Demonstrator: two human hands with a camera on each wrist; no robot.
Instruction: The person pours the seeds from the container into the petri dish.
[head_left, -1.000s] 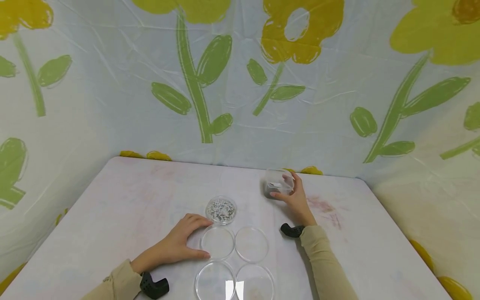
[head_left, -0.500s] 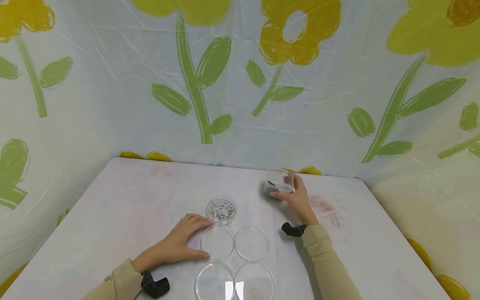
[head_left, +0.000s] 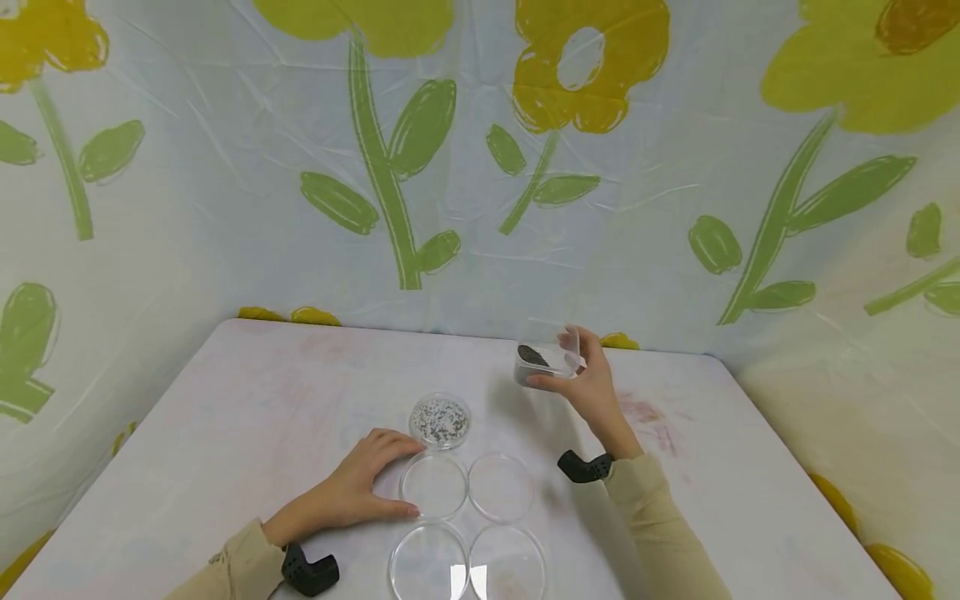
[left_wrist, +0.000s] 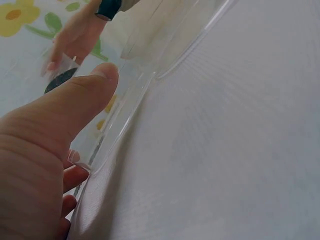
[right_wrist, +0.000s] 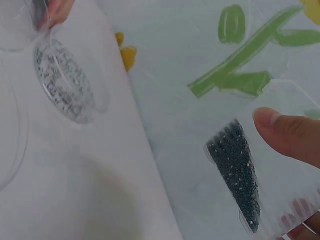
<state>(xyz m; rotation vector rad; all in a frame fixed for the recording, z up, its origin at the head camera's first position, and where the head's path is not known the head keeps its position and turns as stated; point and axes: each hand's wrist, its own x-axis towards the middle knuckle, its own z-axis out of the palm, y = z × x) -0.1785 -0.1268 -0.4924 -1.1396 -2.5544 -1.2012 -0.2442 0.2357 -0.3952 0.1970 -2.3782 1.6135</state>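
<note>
My left hand (head_left: 362, 485) holds the near-left side of a clear petri dish (head_left: 435, 486), thumb on one side and fingers on the other. In the left wrist view its thumb (left_wrist: 95, 90) lies above the clear rim. My right hand (head_left: 597, 406) grips a clear plastic box (head_left: 525, 373) by its side, tilted above the table. Small dark seed-like grains (right_wrist: 235, 172) have slid to one end of the box. Just beyond the left fingers stands a petri dish with black and white specks (head_left: 440, 421).
Beside the held dish is another clear petri dish (head_left: 501, 488), with two more, one (head_left: 429, 565) and another (head_left: 508, 567), nearer to me. They stand on a white-covered table (head_left: 300, 400). A flower-printed curtain (head_left: 247, 208) hangs behind the table and at both sides.
The right hand has lifted the box off the table, slightly to the left, and tilted it; its shadow now falls apart below. The left hand has stayed at its dish.
</note>
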